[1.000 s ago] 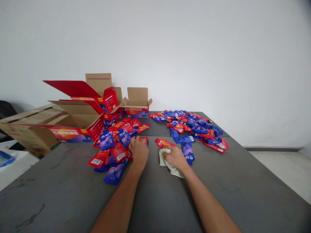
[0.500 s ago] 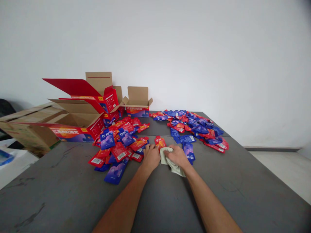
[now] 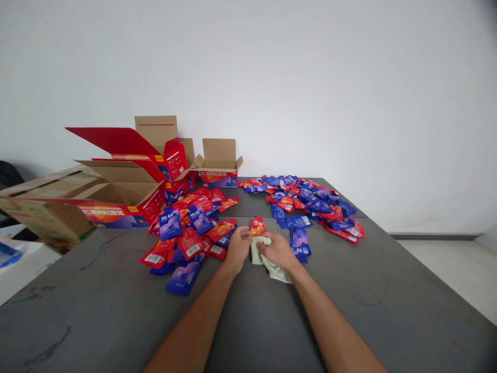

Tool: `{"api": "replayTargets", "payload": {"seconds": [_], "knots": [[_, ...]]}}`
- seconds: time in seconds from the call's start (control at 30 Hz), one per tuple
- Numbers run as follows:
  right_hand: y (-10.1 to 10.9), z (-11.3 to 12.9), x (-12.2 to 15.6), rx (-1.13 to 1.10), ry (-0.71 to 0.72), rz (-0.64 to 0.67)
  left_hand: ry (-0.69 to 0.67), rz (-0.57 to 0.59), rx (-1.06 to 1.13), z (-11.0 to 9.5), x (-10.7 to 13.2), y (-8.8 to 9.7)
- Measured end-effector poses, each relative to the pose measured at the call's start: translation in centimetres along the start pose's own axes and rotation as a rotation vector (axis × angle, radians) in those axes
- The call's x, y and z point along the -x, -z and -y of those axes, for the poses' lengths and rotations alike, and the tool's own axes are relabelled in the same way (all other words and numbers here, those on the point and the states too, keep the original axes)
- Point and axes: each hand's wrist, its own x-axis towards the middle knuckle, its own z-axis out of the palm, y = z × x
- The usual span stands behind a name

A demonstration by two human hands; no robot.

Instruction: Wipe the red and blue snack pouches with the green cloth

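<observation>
A red pouch (image 3: pixel 258 225) with white lettering is held upright between my hands, its lower part hidden by cloth and fingers. My left hand (image 3: pixel 238 249) is closed at the pouch's left edge, the fingertips partly hidden. Bunched under my right hand (image 3: pixel 278 250) is a pale green cloth (image 3: pixel 275 271), gripped in its fingers and pressed against the lower pouch. To the left lies a heap of red and blue pouches (image 3: pixel 191 242), close to my left wrist. A blue pouch (image 3: pixel 300 242) rests just right of my right hand.
Another large heap of red and blue pouches (image 3: pixel 310 199) spreads over the far right of the dark table (image 3: pixel 349 290). Open red cartons (image 3: pixel 128 210) stand at the left, with a smaller open carton (image 3: pixel 219 176) at the back. A brown cardboard box (image 3: pixel 58 212) is beyond the left edge.
My left hand has turned and its fingers have lifted along the pouch's left side. The cloth and my right hand have shifted slightly left across the pouch.
</observation>
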Motion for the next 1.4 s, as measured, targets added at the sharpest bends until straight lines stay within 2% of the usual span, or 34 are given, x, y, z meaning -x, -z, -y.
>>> {"api": "replayTargets", "payload": {"seconds": [0.13,0.3,0.37,0.47,0.6,0.7,0.8,0.9,0.97,1.03,1.2,1.27,1.4], "knots": [[-0.3,-0.2,-0.1,-0.033,0.017,0.029,0.102,0.011,0.079,-0.8,0.2,0.3],[-0.6,0.1,-0.1,-0.125,0.141,0.019,0.202,0.233,0.399,-2.6,0.3,0.5],[-0.9,0.4,-0.1,-0.164,0.195,-0.017,0.199,0.267,0.459,-3.0,0.4,0.5],[-1.6,0.7,0.1,-0.146,0.270,-0.145,0.156,0.317,0.525,-2.9,0.5,0.2],[-2.5,0.7,0.3,0.039,0.361,-0.236,0.057,0.369,0.477,-3.1,1.2,0.0],[-2.7,0.7,0.3,0.102,0.367,-0.266,0.044,0.389,0.435,-3.7,1.9,0.1],[-2.0,0.7,0.2,0.124,0.369,-0.331,0.083,0.442,0.390,-4.3,2.4,0.0],[-0.7,0.8,0.0,0.118,0.335,-0.472,0.131,0.502,0.366,-4.4,2.9,-0.4],[-0.2,0.9,0.0,0.115,0.309,-0.537,0.118,0.533,0.360,-4.2,3.0,-0.7],[-0.2,0.9,0.1,0.133,0.314,-0.522,0.069,0.533,0.347,-3.9,3.1,-1.0],[-1.5,0.8,0.3,0.155,0.389,-0.365,-0.009,0.493,0.285,-3.7,2.9,-0.6],[-1.6,0.9,0.3,0.135,0.377,-0.380,-0.016,0.495,0.262,-3.7,2.8,-0.5],[-0.1,0.7,-0.1,0.061,0.294,-0.531,0.001,0.536,0.231,-3.5,2.9,-0.6]]}}
